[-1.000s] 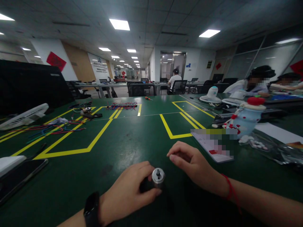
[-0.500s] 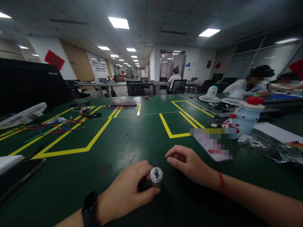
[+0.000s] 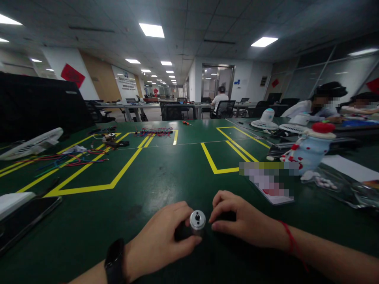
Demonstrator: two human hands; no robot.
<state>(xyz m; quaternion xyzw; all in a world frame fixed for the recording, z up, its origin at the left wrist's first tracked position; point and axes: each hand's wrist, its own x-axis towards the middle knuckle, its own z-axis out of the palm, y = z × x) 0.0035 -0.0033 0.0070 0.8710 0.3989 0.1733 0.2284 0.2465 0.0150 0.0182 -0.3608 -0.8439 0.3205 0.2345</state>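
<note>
My left hand [image 3: 168, 230], with a black watch on its wrist, grips a small silver metal cylinder [image 3: 197, 220] between thumb and fingers. The cylinder stands upright on the green table [image 3: 166, 169], its round top with a dark centre and small holes facing up. Just right of it is my right hand [image 3: 239, 219], a red string on its wrist. Its fingers are curled, with a gap between thumb and forefinger, and nothing shows between them. The right fingertips are near the cylinder but apart from it.
A pixelated flat phone-like object [image 3: 274, 189] lies beyond my right hand, near a light-blue bottle [image 3: 315, 148]. At left are a dark phone [image 3: 32, 217], coloured wires [image 3: 74, 159] and a white fan [image 3: 35, 144]. People sit at the right and far back.
My right hand has moved down and closer to the cylinder, its thumb and forefinger further apart. The top of the cylinder looks different, its centre now dark. The left hand keeps its grip.
</note>
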